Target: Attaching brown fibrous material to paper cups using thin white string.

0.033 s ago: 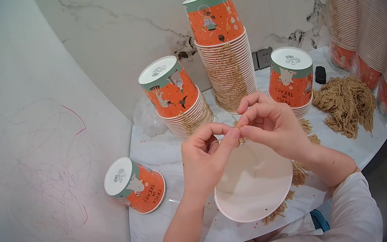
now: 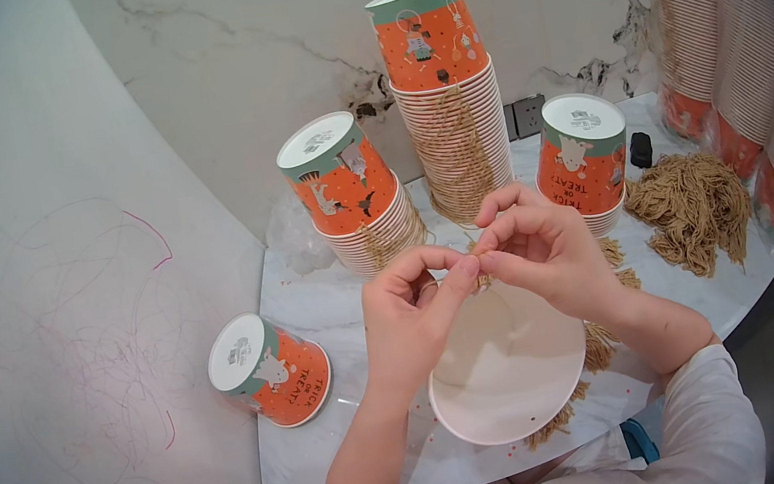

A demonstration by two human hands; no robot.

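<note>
Bucket [image 2: 495,412] with a white interior is located in front of the person, over the near part of the counter [image 2: 346,461]. Its mouth faces up toward the head camera; the long axis runs from mouth to base, roughly along the line of sight. Left hand [image 2: 412,304] and right hand [image 2: 545,247] converge at the far rim, thumbs and forefingers pinching thin twine [image 2: 485,281]. Outer face of this bucket is largely hidden; its print cannot be read. An orange-and-green bucket [image 2: 276,371] stands inverted at the left, with dark lettering near its rim. Beyond the hands, a tall inverted stack [image 2: 452,130] shows illustrated figures on orange.
</note>
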